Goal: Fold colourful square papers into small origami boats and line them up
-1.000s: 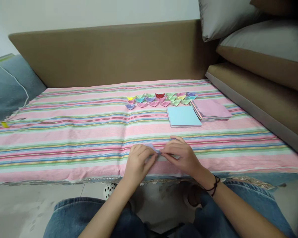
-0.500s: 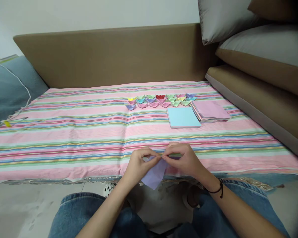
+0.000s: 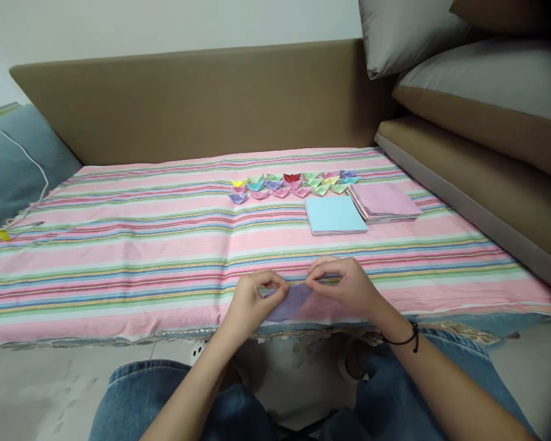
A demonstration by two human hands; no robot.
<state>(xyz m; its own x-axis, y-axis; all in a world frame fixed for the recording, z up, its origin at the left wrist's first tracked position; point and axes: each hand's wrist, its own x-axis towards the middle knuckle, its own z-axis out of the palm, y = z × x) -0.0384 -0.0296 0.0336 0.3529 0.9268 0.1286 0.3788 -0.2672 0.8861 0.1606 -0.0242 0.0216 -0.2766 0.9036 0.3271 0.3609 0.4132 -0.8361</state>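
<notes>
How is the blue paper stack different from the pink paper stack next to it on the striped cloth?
The blue paper stack is light blue on top, while the pink paper stack is pink. The blue stack has its sheets squared up in a neat block; the pink stack is fanned, with sheet edges stepping out along its left side. The blue stack lies nearer the person, the pink one farther right. Both are square sheets lying flat on the striped cloth.

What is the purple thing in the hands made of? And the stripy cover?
The purple sheet looks like thin matte paper: it bends and holds folds between both hands. The stripy cover looks like woven cotton cloth, soft and dull, with a frayed front edge.
</notes>
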